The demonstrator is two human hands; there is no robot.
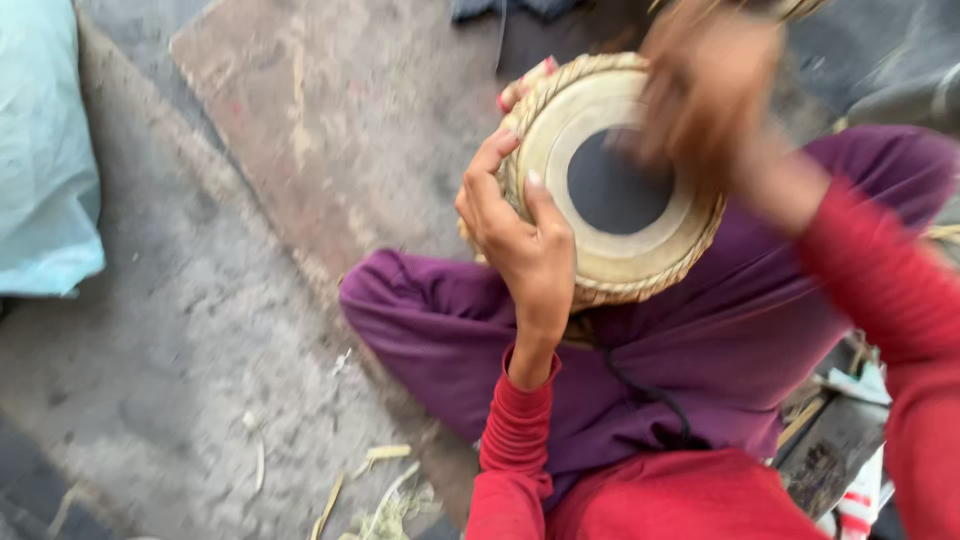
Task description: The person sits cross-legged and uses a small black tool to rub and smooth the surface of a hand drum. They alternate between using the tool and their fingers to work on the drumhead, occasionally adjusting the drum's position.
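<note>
The small hand drum [612, 180] is propped on the lap, over the purple trousers [700, 340], its head tilted up toward the camera. The pale skin with its dark round patch is seated, and the braided lacing around the rim looks complete as far as can be seen. The left hand [520, 240] is clasped on the near left rim, thumb on the skin, fingers curled round the braid, steadying the drum. The right hand [705, 85] is held over the far upper edge, heavily blurred; whether it is open or closed on anything cannot be told. Judged from this, the drumhead is fitted and laced, and work at the rim is under way; how much remains cannot be read. Straw-like scraps [385, 490] are scattered on the concrete floor [200, 330], and a pale blue sack [45, 150] lies at left.
</note>
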